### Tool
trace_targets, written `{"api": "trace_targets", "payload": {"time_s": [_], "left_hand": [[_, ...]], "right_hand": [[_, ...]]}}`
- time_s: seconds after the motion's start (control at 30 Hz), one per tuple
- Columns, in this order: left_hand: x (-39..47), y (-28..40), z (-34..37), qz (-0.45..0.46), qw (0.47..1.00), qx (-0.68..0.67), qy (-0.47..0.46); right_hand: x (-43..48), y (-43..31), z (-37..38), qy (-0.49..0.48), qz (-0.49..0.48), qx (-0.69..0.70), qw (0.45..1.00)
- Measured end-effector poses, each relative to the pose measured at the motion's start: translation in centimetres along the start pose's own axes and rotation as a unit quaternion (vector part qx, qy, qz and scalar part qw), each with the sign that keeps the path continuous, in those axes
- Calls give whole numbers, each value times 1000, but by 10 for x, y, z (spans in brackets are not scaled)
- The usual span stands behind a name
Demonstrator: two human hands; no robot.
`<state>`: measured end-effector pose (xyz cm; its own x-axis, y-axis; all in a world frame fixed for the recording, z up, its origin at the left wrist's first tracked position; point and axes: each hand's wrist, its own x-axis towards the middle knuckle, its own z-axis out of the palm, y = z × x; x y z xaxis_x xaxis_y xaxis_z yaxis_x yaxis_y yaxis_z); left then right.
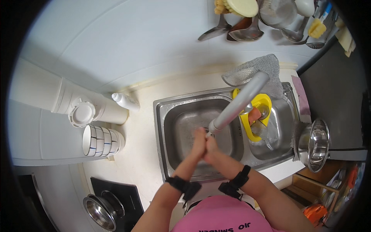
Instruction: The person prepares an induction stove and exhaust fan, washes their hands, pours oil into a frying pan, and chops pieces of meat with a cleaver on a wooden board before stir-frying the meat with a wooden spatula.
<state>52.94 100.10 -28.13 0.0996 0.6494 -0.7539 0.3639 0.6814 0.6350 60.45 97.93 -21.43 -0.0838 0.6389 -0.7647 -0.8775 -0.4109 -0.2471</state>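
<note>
My left hand (pixel 199 144) and my right hand (pixel 211 146) are pressed together, palm against palm, over the large left basin of a stainless steel double sink (pixel 185 121). Both are right under the mouth of a grey faucet spout (pixel 239 101), where water seems to run onto them. No object shows between the hands; the palms are hidden. Black straps circle both forearms. To the right of the hands, a yellow plastic sink caddy (pixel 248 130) hangs over the divider between the basins, with an orange-pink sponge (pixel 254 115) and a round metal thing in it.
A mesh cloth (pixel 268 69) lies behind the faucet. Steel bowls stand at the right (pixel 317 145) and on the black cooktop (pixel 100 211). A white bottle (pixel 126 101), a patterned container (pixel 98 140) and a white pipe (pixel 111 111) are at the left. Ladles (pixel 249 33) hang above.
</note>
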Motion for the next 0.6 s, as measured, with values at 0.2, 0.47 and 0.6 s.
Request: {"api": "trace_targets", "payload": {"time_s": [0.2,0.47,0.6], "left_hand": [[-53,44,16,135,987,-85,12],[-31,31,17,60,955,-285,-57],[-31,29,28,112,967,-230,13]], "right_hand": [[2,-23,0,-37,-77,107,991],[-10,-10,-19,-59,-31,123,990],[-3,-22,-31,-160,-33,9,987]]}}
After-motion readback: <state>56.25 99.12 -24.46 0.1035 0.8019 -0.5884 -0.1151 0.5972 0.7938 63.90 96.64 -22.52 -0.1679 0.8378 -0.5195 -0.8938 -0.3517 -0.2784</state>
